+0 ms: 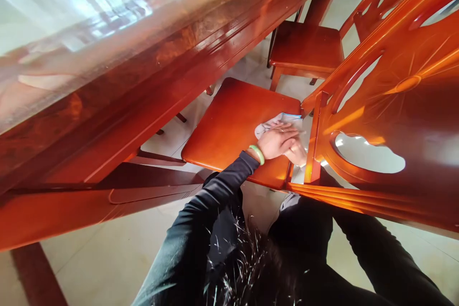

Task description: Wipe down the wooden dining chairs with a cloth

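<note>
Cloth [265, 127] lies under the left hand [274, 143], fingers outstretched; whether the right hand [297, 153] grips, I cannot tell.

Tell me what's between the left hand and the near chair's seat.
A pale cloth, seen in the head view: it lies on the chair seat with the left hand over it. Its part under the hand is hidden.
</note>
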Available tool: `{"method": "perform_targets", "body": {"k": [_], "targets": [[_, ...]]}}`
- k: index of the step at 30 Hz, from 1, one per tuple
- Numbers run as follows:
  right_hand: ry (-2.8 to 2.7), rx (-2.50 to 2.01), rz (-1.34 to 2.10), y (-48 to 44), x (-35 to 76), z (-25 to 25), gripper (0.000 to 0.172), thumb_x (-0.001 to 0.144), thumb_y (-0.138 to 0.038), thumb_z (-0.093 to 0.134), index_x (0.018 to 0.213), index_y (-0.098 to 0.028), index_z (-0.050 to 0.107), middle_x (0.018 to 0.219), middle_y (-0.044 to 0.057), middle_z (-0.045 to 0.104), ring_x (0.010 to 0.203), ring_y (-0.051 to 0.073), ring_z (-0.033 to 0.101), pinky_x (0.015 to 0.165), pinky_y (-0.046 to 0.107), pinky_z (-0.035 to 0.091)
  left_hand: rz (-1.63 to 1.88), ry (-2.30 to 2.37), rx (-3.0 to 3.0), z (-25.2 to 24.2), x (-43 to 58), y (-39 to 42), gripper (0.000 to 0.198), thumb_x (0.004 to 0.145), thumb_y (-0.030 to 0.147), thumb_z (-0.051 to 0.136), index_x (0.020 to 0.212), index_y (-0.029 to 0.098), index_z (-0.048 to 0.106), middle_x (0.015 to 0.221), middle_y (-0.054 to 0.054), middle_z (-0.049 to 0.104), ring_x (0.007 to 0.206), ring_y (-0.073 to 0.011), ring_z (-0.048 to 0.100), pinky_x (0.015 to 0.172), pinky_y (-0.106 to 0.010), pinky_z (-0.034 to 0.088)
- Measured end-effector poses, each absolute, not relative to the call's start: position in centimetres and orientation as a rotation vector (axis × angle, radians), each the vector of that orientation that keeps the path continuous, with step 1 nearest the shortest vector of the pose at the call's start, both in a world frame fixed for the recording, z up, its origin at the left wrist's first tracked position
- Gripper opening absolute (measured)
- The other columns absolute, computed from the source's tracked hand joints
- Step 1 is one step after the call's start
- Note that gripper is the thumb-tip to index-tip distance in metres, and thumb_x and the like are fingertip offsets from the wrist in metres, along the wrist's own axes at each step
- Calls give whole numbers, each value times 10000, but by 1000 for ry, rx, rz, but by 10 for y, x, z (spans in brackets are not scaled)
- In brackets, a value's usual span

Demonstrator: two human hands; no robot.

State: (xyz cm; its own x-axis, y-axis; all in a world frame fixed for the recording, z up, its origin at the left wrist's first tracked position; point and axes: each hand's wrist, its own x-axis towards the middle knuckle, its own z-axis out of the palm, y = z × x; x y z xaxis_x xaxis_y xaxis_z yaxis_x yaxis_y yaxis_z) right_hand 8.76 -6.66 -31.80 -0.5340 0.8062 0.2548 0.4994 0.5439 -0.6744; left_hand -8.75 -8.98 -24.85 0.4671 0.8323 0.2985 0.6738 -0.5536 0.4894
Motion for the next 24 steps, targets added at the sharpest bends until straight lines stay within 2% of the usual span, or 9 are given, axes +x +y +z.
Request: {"method": "perform_targets", "body": {"k": [2,3,5,7,11,16,19,22,24], "targets": [[-2072,-1177,633,-65,95,-319,723,1074,-534,288,1763,-368,432,1814,-1,458,1728,278,408,1412,593,433,680,1231,2445,-259,-79,-81,581,1164,444,473,1663,179,605,1801,-135,515,1743,-268,413,1468,-498,314],[-2008,-1242,588,-63,98,-319,736,1068,-554,313,1768,-353,419,1846,3,404,1755,285,355,1434,589,398,655,1280,2438,-265,-78,-78,649,1158,491,491,1714,160,537,1844,-154,430,1768,-286,356,1473,-509,294],[-1970,-1327,556,-55,102,-318,788,1053,-552,387,1766,-220,417,1880,78,331,1782,323,280,1475,595,313,562,1414,2412,-277,-79,-74,761,1149,557,500,1771,122,435,1874,-188,339,1792,-322,282,1478,-536,261],[-2062,-1335,596,-43,103,-317,812,1032,-487,446,1730,-72,439,1868,164,334,1788,353,246,1501,589,235,427,1475,2416,-284,-83,-69,783,1156,566,474,1779,96,408,1858,-201,370,1791,-334,280,1481,-548,237],[-2205,-1346,634,-4,95,-308,746,1028,-337,477,1701,-15,478,1841,183,385,1793,314,230,1521,499,162,317,1515,2461,-282,-92,-37,757,1169,530,436,1777,79,407,1859,-189,381,1792,-320,283,1488,-521,208],[-2214,-1386,616,47,78,-292,747,992,-208,511,1706,2,449,1861,190,337,1792,288,220,1509,498,152,234,1678,2398,-264,-92,10,719,1167,440,414,1784,70,393,1865,-163,386,1805,-314,244,1492,-512,200],[-2087,-1363,574,46,82,-296,722,1012,-236,430,1703,-29,450,1880,153,308,1784,230,229,1506,454,182,237,1756,2388,-262,-85,1,714,1167,431,405,1791,85,386,1896,-159,311,1811,-318,221,1491,-524,198],[-1925,-1301,576,30,95,-310,656,1078,-318,278,1626,-84,551,1824,148,424,1748,186,321,1498,419,233,235,1636,2475,-265,-78,-25,681,1169,401,405,1813,183,372,1919,-95,274,1809,-310,234,1483,-531,226],[-1935,-1286,625,25,100,-317,697,1110,-414,230,1607,-79,586,1779,166,491,1743,207,348,1498,413,237,175,1571,2493,-264,-77,-32,659,1164,412,411,1798,231,418,1915,-58,300,1797,-325,275,1477,-561,240]]}}
